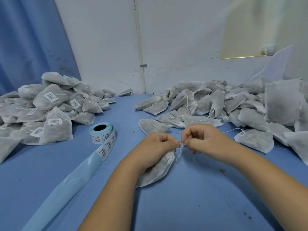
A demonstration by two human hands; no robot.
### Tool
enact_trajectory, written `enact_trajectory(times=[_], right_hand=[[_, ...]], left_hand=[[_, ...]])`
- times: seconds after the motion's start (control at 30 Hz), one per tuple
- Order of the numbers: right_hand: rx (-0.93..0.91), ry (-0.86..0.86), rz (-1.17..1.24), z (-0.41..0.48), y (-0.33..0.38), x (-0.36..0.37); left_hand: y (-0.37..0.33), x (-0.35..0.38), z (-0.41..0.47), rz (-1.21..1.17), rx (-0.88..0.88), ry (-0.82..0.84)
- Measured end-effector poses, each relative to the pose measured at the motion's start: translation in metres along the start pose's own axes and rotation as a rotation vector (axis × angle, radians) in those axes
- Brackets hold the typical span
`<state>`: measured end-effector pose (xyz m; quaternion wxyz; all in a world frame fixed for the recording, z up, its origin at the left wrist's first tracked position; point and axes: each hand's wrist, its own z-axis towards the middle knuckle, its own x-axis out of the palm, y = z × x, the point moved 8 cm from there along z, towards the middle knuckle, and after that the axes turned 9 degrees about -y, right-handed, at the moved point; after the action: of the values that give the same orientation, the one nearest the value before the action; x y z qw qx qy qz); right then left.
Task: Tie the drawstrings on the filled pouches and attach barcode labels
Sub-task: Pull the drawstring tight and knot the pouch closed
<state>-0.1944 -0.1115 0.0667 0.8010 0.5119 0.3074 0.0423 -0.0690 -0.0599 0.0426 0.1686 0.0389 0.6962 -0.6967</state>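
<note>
A filled pouch lies mid-counter, its neck gathered under the left grip, whose fingers curl round the fabric and pinch the white drawstring. The right grip pinches the cord's free end just beside it, and the knot appears to be mid-tie. Once that knot is drawn tight, the next move likely calls for peeling a barcode sticker from the label roll, which sits near the labelled heap on the left, opposite the unlabelled heap.
</note>
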Motion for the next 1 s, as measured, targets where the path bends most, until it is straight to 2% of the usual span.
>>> enact_trajectory(times=[0.23,0.37,0.77,1.0], right_hand=[[-0.002,-0.153,0.058,0.0015,0.0066,-0.0033],[0.04,-0.133,0.041,0.0,0.005,0.004],[0.112,-0.239,-0.039,-0.0036,0.0034,0.0015],[0.131,-0.212,-0.08,-0.0065,0.0043,0.0025]], left_hand=[[-0.0005,-0.0028,0.0013,-0.052,0.005,-0.026],[-0.0004,-0.0028,0.002,-0.06,0.014,-0.032],[-0.0014,-0.0056,0.0004,-0.022,-0.002,-0.089],[-0.0028,-0.0046,0.0017,-0.014,0.016,-0.103]])
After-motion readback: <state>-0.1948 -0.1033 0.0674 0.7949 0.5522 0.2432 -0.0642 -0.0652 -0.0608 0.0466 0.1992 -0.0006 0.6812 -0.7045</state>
